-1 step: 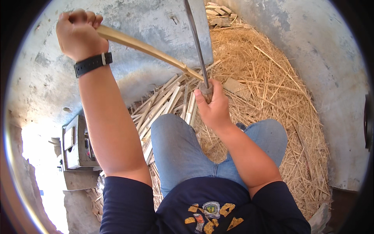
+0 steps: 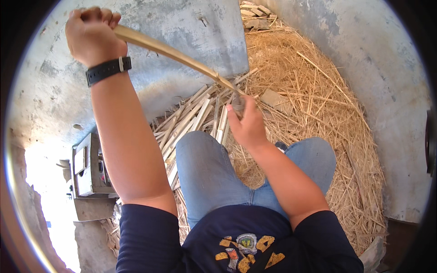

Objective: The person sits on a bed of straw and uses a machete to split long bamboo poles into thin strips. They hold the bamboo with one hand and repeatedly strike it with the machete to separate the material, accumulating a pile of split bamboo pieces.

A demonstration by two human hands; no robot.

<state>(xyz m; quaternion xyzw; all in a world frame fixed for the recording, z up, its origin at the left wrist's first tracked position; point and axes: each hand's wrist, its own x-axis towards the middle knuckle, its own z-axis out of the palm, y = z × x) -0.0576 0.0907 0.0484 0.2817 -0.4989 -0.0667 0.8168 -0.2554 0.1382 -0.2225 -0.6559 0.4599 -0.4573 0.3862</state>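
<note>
My left hand [image 2: 96, 36], a black watch on its wrist, is raised at the upper left with fingers closed round the end of a long pale bamboo strip [image 2: 168, 55]. The strip slants down to the right, bending slightly past a joint. Its lower end meets the tool in my right hand [image 2: 248, 123], just beyond my knees. Those fingers wrap the handle of a long-bladed knife [image 2: 237, 102]. Motion smears the knife, and its blade cannot be made out clearly.
Split bamboo strips [image 2: 193, 113] lie piled before my left knee. Shavings [image 2: 318, 113] cover the floor ahead and to the right, with a flat brick [image 2: 276, 101] among them. Grey walls [image 2: 364, 68] stand close around. A worn wooden box [image 2: 90, 166] is at the left.
The knife blade, which pointed upward from my right fist, no longer shows there; the knife has swung and blurred. My right hand has turned slightly. My left hand and the strip stay nearly put.
</note>
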